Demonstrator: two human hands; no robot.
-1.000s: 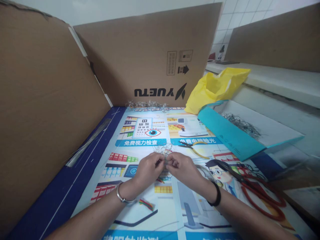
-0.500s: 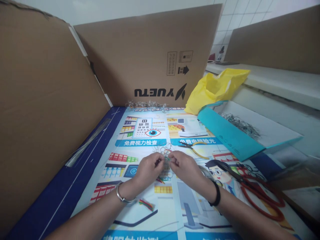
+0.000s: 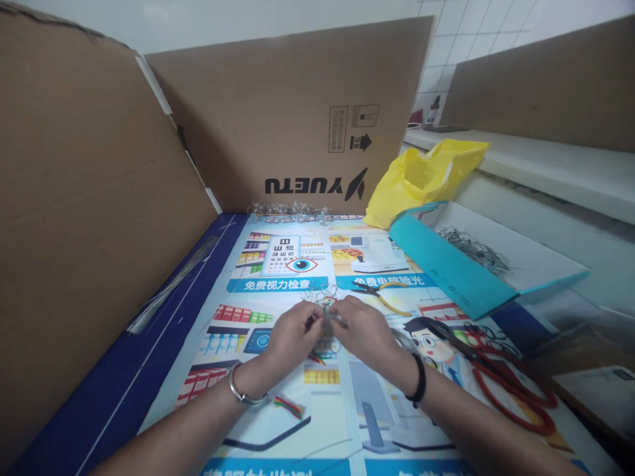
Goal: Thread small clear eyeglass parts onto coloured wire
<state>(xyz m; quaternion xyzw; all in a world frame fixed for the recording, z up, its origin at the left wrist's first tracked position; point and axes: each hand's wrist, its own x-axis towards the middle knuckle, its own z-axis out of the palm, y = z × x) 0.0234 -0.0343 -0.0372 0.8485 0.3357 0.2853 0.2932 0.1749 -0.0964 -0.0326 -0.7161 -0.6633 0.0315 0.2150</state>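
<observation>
Shifted since the earlier frame: the view itself, slightly, so that the yellow bag [image 3: 426,178], turquoise box [image 3: 446,264] and red-handled scissors [image 3: 476,357] sit a little further left in it; both hands remain at the same work. Left hand [image 3: 296,334]: grip drawn into a pinch, apparently on strands of the wire tangle [image 3: 323,299]. Right hand [image 3: 364,330]: grip likewise pinched on the tangle, from the opposite side. Wire tangle: on the printed sheet [image 3: 327,416], mid-view, between and just beyond the fingertips. Risks, by judgement: fine strands could snag one another and bend if pulled apart sharply; a springy end could prick a fingertip; a strand could slip from so small a pinch; a sweep of the right forearm could nudge the scissors beside it. The yellow-handled pliers [image 3: 376,291], near the right hand, might catch a stray wire. Hard to make out: which strand each grip holds, and the contact between the fingertips, blurred and partly covered by the fingers. Partly hidden: a clear ring [image 3: 404,338] behind the right wrist; coloured strands [image 3: 317,359] below the left hand. Cut off: both forearms, at the lower edge.
</observation>
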